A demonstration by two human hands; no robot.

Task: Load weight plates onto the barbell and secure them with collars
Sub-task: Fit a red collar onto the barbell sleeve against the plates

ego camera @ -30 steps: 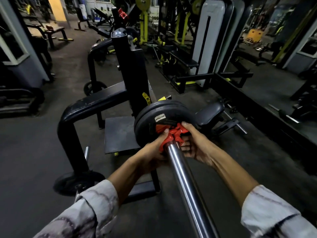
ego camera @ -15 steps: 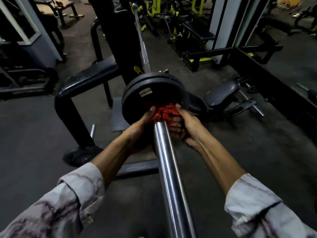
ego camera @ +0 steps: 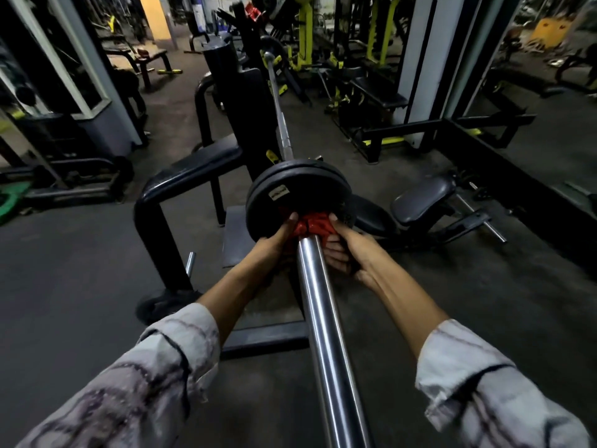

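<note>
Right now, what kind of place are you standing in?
Almost certainly a gym's weight room. Both hands work a red collar against black weight plates on a barbell, a padded bench sits beside it, and yellow-framed machines line the back.

Setting I see: a gym, dimly lit. Evidence: barbell (ego camera: 326, 318) with black plates (ego camera: 300, 189) on a black rack (ego camera: 245, 118); padded benches (ego camera: 420, 202); yellow-framed machines (ego camera: 305, 30) along the back; dark rubber-like floor (ego camera: 80, 270); wall mirror (ego camera: 533, 101) at right.
</note>
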